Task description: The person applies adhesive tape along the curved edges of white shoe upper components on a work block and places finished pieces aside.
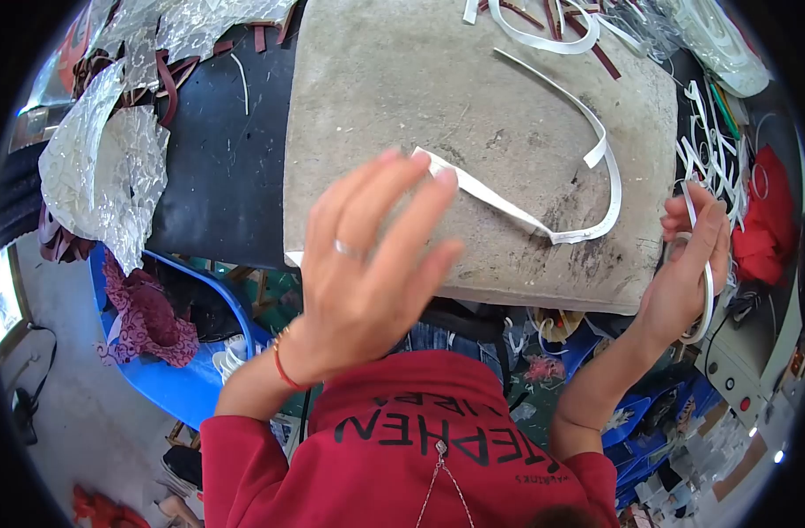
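Observation:
A long white strip [499, 204] lies curled on the grey slab, bending round at the right and back up toward the far side. My left hand [363, 251] is over the slab's near left part, fingers stretched and apart, its fingertips at the strip's left end; whether they touch it I cannot tell. Past the slab's right edge, my right hand [688, 273] is closed around another narrow white strip [708, 304], which loops below the hand and sticks out above the fingers.
The grey slab [376, 79] fills the middle. Clear patterned sheets [103, 176] and dark red strips [168, 88] lie at the left. More white strips [715, 158] and a red cloth [768, 216] are at the right. A blue container [169, 383] stands below left.

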The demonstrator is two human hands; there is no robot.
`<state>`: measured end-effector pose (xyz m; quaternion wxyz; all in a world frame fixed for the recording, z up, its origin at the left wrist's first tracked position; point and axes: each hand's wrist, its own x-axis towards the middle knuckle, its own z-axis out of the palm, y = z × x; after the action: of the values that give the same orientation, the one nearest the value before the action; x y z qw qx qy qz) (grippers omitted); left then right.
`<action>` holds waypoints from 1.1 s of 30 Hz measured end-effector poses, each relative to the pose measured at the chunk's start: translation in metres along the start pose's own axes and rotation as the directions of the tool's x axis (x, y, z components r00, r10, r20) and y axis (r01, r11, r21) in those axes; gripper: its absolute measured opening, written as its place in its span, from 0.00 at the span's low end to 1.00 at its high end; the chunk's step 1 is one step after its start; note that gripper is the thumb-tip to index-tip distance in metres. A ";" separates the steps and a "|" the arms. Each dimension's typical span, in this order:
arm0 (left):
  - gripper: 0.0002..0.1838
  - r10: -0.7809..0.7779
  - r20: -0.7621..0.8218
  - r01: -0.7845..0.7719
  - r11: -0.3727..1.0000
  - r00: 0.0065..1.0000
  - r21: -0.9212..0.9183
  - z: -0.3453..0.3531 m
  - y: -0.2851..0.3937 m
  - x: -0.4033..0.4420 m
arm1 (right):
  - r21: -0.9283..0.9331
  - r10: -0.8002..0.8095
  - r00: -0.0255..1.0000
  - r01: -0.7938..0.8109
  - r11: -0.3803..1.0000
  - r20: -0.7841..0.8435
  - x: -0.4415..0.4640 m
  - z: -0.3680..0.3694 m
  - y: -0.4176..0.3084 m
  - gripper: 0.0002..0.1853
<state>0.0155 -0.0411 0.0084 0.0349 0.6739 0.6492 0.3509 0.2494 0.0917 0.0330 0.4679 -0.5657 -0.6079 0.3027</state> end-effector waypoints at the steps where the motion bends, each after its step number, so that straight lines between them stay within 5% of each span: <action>1: 0.28 0.016 -0.001 -0.016 1.000 1.000 0.000 0.003 -0.002 0.002 | 0.090 0.036 0.997 -0.042 0.995 0.067 -0.004 0.005 -0.008 0.12; 2: 0.27 0.036 -0.006 -0.036 0.999 0.999 0.000 0.007 -0.003 0.005 | -0.020 0.042 0.994 -0.041 0.999 0.098 -0.010 0.018 -0.015 0.11; 5: 0.22 0.138 0.063 -0.142 0.987 0.989 0.078 0.014 -0.013 -0.003 | -0.080 -0.319 0.824 0.399 0.913 0.469 -0.014 0.047 -0.020 0.14; 8: 0.18 0.121 0.063 -0.129 0.980 0.991 0.150 0.018 -0.018 -0.026 | 0.100 -0.259 0.519 0.314 0.944 0.815 -0.011 0.086 -0.045 0.22; 13: 0.20 -0.010 0.024 0.006 0.988 1.000 0.152 0.016 -0.014 -0.043 | 0.182 -0.228 0.163 0.256 0.949 0.960 0.000 0.121 -0.029 0.26; 14: 0.20 -0.022 0.026 0.017 0.986 0.999 0.164 0.015 -0.014 -0.046 | 0.132 -0.166 0.171 0.194 0.972 0.971 0.001 0.121 -0.030 0.24; 18: 0.22 -0.065 0.058 0.054 0.984 0.996 0.171 0.011 -0.013 -0.056 | 0.228 -0.321 0.163 0.423 0.877 0.933 -0.002 0.119 -0.029 0.17; 27: 0.22 -0.065 0.061 0.057 0.990 0.996 0.127 0.011 -0.016 -0.060 | 0.004 -0.076 0.266 0.260 0.966 0.961 -0.007 0.114 -0.040 0.16; 30: 0.25 -0.021 0.085 0.012 0.994 0.996 0.106 0.009 -0.016 -0.061 | 0.027 -0.136 0.310 0.332 0.943 0.941 -0.015 0.114 -0.038 0.15; 33: 0.30 0.008 0.203 -0.051 0.977 0.979 0.205 0.006 -0.011 -0.058 | 0.136 -0.371 0.291 0.596 0.792 0.882 -0.024 0.115 -0.030 0.14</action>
<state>0.0146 -0.0892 -0.0264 0.0239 0.7155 0.6655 0.2111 0.1302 0.0813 0.0105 0.0911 -0.1621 -0.9284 0.3218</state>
